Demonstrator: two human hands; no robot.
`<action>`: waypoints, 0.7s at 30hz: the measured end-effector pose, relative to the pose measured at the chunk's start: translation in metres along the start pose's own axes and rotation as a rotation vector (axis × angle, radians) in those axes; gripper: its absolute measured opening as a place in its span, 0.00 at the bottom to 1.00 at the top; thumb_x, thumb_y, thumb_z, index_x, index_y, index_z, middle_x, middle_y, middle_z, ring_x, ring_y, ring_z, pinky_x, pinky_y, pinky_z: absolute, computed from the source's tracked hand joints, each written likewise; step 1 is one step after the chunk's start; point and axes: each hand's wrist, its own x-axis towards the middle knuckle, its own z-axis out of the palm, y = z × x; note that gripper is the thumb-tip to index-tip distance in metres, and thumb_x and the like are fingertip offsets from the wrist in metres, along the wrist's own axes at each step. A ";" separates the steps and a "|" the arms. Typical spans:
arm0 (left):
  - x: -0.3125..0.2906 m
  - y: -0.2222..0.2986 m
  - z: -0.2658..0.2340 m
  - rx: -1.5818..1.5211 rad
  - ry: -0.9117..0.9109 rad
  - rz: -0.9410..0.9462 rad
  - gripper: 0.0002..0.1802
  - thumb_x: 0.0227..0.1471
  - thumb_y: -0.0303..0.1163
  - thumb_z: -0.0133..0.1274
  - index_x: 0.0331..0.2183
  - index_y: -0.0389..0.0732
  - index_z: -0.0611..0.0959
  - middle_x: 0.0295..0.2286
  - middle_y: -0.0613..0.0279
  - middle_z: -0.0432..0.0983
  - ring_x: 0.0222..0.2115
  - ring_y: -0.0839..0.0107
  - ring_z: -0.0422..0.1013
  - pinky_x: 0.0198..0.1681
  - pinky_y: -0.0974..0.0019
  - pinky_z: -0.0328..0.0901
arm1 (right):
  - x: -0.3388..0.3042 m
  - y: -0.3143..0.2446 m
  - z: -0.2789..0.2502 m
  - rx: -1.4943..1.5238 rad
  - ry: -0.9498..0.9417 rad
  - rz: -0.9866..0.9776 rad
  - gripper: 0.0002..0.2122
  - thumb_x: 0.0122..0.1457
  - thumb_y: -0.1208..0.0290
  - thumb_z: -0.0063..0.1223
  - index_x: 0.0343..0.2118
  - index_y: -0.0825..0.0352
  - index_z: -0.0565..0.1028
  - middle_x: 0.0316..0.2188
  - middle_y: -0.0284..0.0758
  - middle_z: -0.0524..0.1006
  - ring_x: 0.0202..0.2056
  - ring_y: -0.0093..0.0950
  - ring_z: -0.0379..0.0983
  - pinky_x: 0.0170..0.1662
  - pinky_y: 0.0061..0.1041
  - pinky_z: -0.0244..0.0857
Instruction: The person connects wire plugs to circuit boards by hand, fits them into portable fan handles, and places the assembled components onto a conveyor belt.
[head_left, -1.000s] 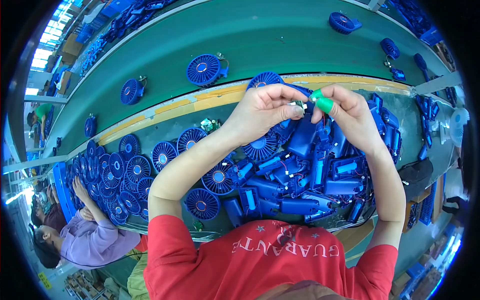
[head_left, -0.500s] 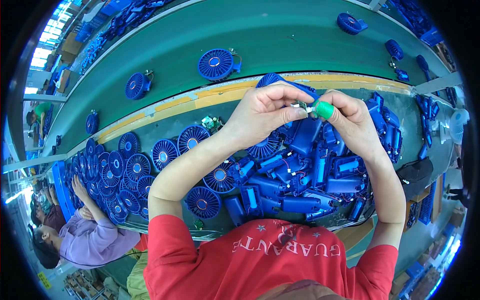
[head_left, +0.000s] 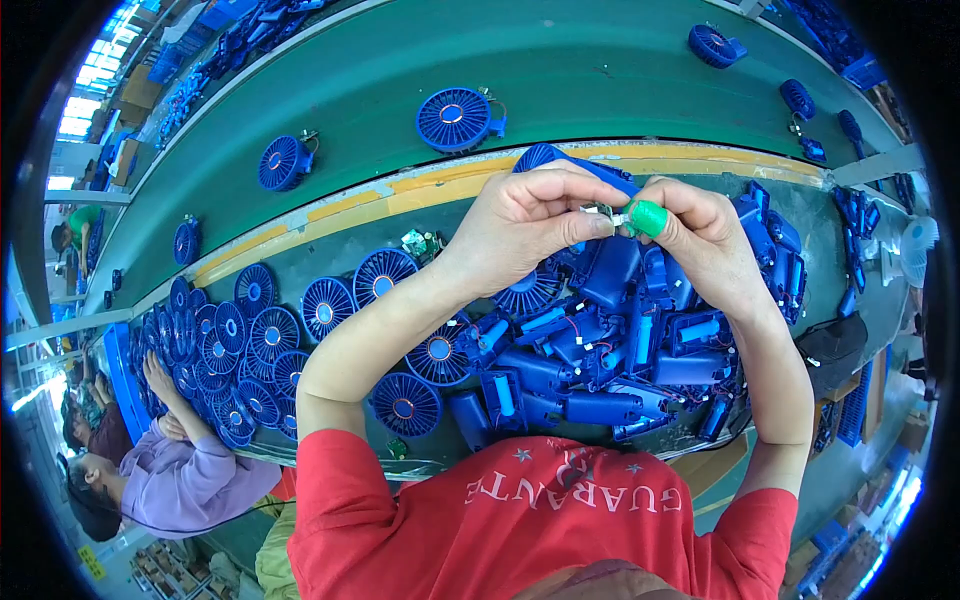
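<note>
My left hand (head_left: 525, 220) pinches a small circuit board (head_left: 600, 211) between thumb and fingertips. Facing it, my right hand (head_left: 705, 240) has its thumb and finger closed at a small white connector (head_left: 621, 219) by the board's edge; the fingers partly hide it. Green tape (head_left: 649, 218) wraps a digit of the right hand. Below both hands lies a heap of blue handle casings (head_left: 600, 408), several with light-blue cylindrical cells (head_left: 642, 338) and thin wires. A blue fan head (head_left: 538, 157) shows just beyond my fingers.
Many round blue fan heads (head_left: 275, 335) are piled to the left. Loose circuit boards (head_left: 418, 243) lie behind my left forearm. Past the yellow-taped ledge (head_left: 400, 188), a green conveyor belt (head_left: 350, 110) carries spaced fans (head_left: 454, 120). A purple-sleeved person (head_left: 195, 480) works at left. A black pouch (head_left: 835, 340) sits at right.
The fans on the belt have shifted a little to the right. Both my hands stay in nearly the same place and keep their pinch.
</note>
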 end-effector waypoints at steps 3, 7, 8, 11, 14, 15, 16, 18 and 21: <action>0.000 -0.002 -0.001 0.031 0.001 0.004 0.19 0.75 0.22 0.69 0.62 0.33 0.90 0.54 0.57 0.89 0.57 0.65 0.87 0.66 0.59 0.83 | 0.000 -0.003 0.000 0.009 -0.013 -0.015 0.14 0.85 0.59 0.64 0.48 0.67 0.89 0.35 0.23 0.83 0.38 0.14 0.73 0.42 0.22 0.69; 0.001 -0.005 -0.004 -0.043 0.008 -0.016 0.18 0.74 0.23 0.69 0.61 0.34 0.88 0.55 0.56 0.88 0.58 0.65 0.87 0.66 0.59 0.83 | 0.000 -0.004 -0.001 0.007 -0.016 0.006 0.15 0.85 0.58 0.65 0.47 0.67 0.89 0.36 0.23 0.83 0.38 0.14 0.74 0.43 0.21 0.69; 0.001 -0.006 -0.005 -0.051 0.000 -0.039 0.17 0.74 0.23 0.70 0.60 0.34 0.87 0.55 0.56 0.88 0.57 0.65 0.86 0.66 0.59 0.83 | 0.001 -0.003 -0.001 0.024 -0.021 0.006 0.15 0.84 0.58 0.65 0.47 0.67 0.89 0.37 0.23 0.84 0.39 0.15 0.74 0.43 0.21 0.70; 0.001 -0.006 -0.006 -0.064 -0.006 -0.051 0.17 0.74 0.23 0.70 0.59 0.35 0.86 0.54 0.56 0.88 0.57 0.66 0.86 0.65 0.59 0.82 | 0.002 -0.002 -0.002 0.047 -0.031 0.023 0.15 0.84 0.58 0.65 0.47 0.67 0.89 0.38 0.24 0.85 0.40 0.15 0.75 0.44 0.22 0.71; 0.002 -0.007 -0.007 -0.072 -0.005 -0.037 0.17 0.74 0.23 0.70 0.59 0.35 0.87 0.54 0.56 0.88 0.56 0.66 0.86 0.65 0.59 0.82 | 0.002 -0.003 -0.001 0.065 -0.032 0.029 0.15 0.84 0.57 0.65 0.47 0.67 0.89 0.38 0.24 0.85 0.41 0.15 0.76 0.46 0.22 0.71; 0.002 -0.008 -0.007 -0.076 -0.006 -0.033 0.17 0.74 0.23 0.70 0.59 0.35 0.87 0.54 0.56 0.88 0.56 0.66 0.86 0.65 0.59 0.82 | 0.002 -0.003 -0.001 0.077 -0.029 0.020 0.15 0.84 0.57 0.65 0.47 0.67 0.89 0.38 0.24 0.85 0.41 0.15 0.76 0.46 0.22 0.72; 0.001 -0.008 -0.007 -0.077 -0.006 -0.033 0.17 0.74 0.23 0.70 0.59 0.35 0.87 0.54 0.56 0.88 0.56 0.66 0.86 0.65 0.59 0.82 | 0.003 -0.002 -0.001 0.077 -0.029 0.021 0.15 0.84 0.57 0.65 0.47 0.67 0.89 0.38 0.24 0.85 0.41 0.15 0.76 0.46 0.22 0.72; 0.001 -0.009 -0.008 -0.121 -0.010 -0.027 0.16 0.74 0.22 0.70 0.59 0.35 0.87 0.55 0.56 0.87 0.56 0.67 0.86 0.65 0.60 0.82 | 0.004 0.000 -0.001 0.066 -0.041 0.011 0.15 0.84 0.58 0.66 0.47 0.67 0.89 0.38 0.24 0.85 0.41 0.16 0.76 0.47 0.22 0.72; 0.004 -0.006 -0.006 -0.057 -0.016 -0.005 0.16 0.75 0.22 0.69 0.60 0.34 0.87 0.52 0.61 0.89 0.53 0.74 0.86 0.60 0.68 0.81 | 0.003 0.000 0.000 0.077 -0.031 0.004 0.14 0.84 0.59 0.66 0.46 0.67 0.89 0.37 0.24 0.84 0.40 0.16 0.76 0.46 0.23 0.71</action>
